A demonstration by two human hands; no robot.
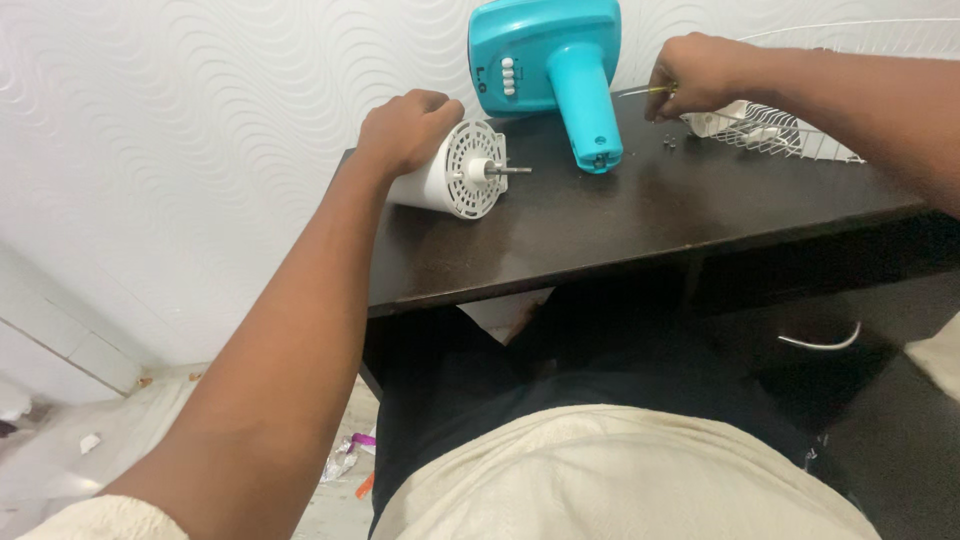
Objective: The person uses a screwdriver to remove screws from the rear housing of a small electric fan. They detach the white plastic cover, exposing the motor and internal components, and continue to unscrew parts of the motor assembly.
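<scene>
My left hand (408,128) grips a white fan motor housing (452,172) lying on its side on the dark table (620,215), its metal shaft pointing right. My right hand (695,72) is closed on a thin screwdriver (640,91) with a yellowish handle, its tip pointing left toward the turquoise fan base (550,60). The base lies tipped against the wall, its neck facing me. Small screws (671,142) rest on the table just below my right hand.
A white wire fan guard (800,130) lies at the table's back right, behind my right forearm. A white textured wall stands behind the table. A drawer with a metal handle (820,343) sits under the tabletop. Scraps litter the floor at lower left.
</scene>
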